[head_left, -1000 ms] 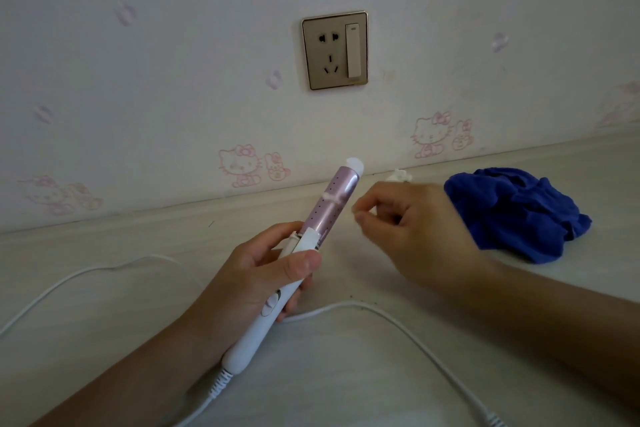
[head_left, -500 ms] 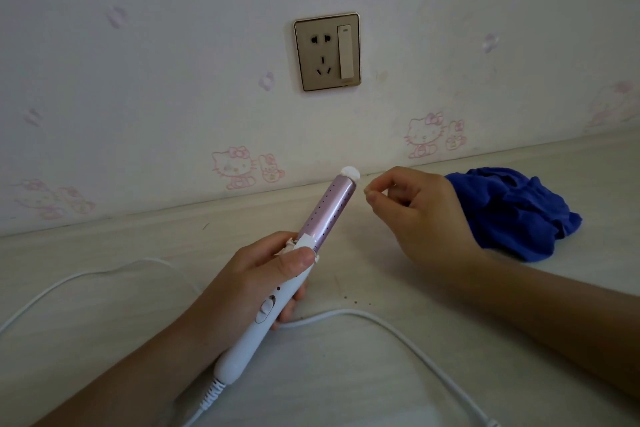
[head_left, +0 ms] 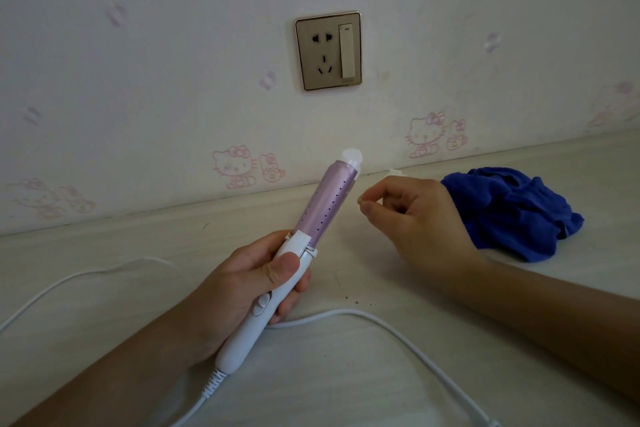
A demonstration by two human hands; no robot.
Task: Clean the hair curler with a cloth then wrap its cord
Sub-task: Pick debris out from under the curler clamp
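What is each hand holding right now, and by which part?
Left hand grips the hair curler by its white handle. Right hand is curled, nothing visible in it.

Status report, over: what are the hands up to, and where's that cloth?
Left hand grips hair curler. Right hand beside barrel, fingers pinched, nothing seen in them. Blue cloth ungripped beyond it. Cord loose, unwrapped.

A crumpled blue cloth [head_left: 512, 211] lay on the pale, wood-grain worktop [head_left: 381, 374] near the wall. A white cord [head_left: 339, 311] looped across the worktop's front, close to a few dark specks [head_left: 356, 302].
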